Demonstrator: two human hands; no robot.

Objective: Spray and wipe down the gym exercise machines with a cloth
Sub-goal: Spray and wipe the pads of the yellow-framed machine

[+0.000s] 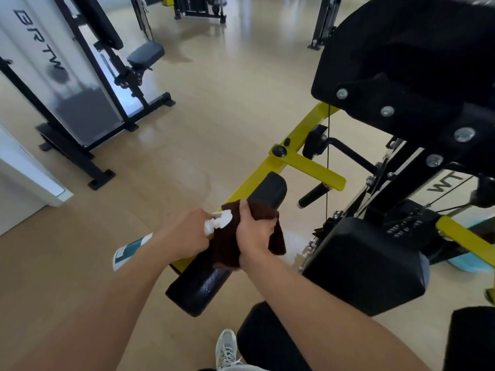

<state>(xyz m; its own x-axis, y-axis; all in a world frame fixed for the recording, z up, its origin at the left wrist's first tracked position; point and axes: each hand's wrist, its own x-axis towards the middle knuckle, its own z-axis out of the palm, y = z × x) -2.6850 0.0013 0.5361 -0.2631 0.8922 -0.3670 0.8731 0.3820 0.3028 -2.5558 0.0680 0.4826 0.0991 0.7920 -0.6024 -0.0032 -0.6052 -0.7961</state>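
Observation:
A black cylindrical roller pad (203,285) of a yellow-framed machine (302,129) lies in the centre of the head view. A dark brown cloth (227,245) is draped over the pad. My right hand (254,231) grips the cloth and wraps it round the pad. My left hand (184,234) holds a white spray bottle (128,250) with a teal label, and the bottle's white trigger head (218,222) sits right beside the cloth. The lower end of the pad looks wet and shiny.
A black seat pad (367,266) stands to the right and a large black pad (417,62) hangs overhead at upper right. A black machine with a weight-stack shield (80,103) stands at left. The floor is beige wood (214,103). My grey shoe (226,349) shows below.

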